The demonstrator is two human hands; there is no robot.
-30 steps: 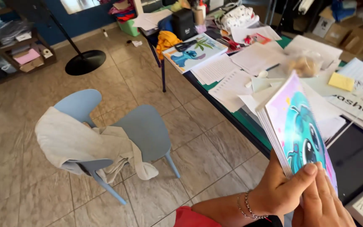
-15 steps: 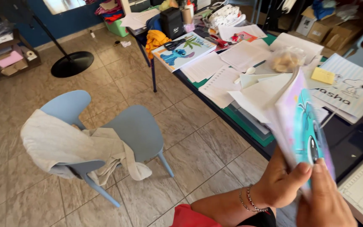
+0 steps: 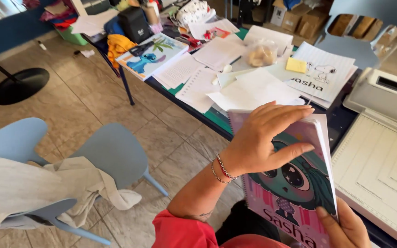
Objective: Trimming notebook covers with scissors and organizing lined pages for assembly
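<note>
Both of my hands are on the notebook [image 3: 295, 183], a spiral-bound one with a pink cover and a big-eyed cartoon figure in green, held upright and tilted toward me just off the near edge of the table [image 3: 345, 119]. My left hand [image 3: 265, 140] lies across the top half of the cover with the fingers [image 3: 290, 112] spread and bent over the upper edge, the thumb stretched across the picture, so it grips the notebook from the front; a thin bracelet [image 3: 224, 169] sits at that wrist. My right hand [image 3: 343, 227] holds the lower right corner of the notebook, thumb on the cover and the rest curled behind, closed on it. Beyond the notebook, on the table, loose white sheets [image 3: 253, 89] lie scattered, with a yellow sticky pad [image 3: 296, 65] on them and a clear bag [image 3: 261, 54] of something pale farther back. Farther left along the table lies another notebook with a blue cartoon creature [image 3: 151, 56]. Right of the notebook in my hands, a white cutting board [image 3: 382, 170] with ruled lines rests on the table. Left of the table, on the tiled floor, stands a light blue chair [image 3: 111, 151] with a pale garment [image 3: 37, 188] draped over it.
</note>
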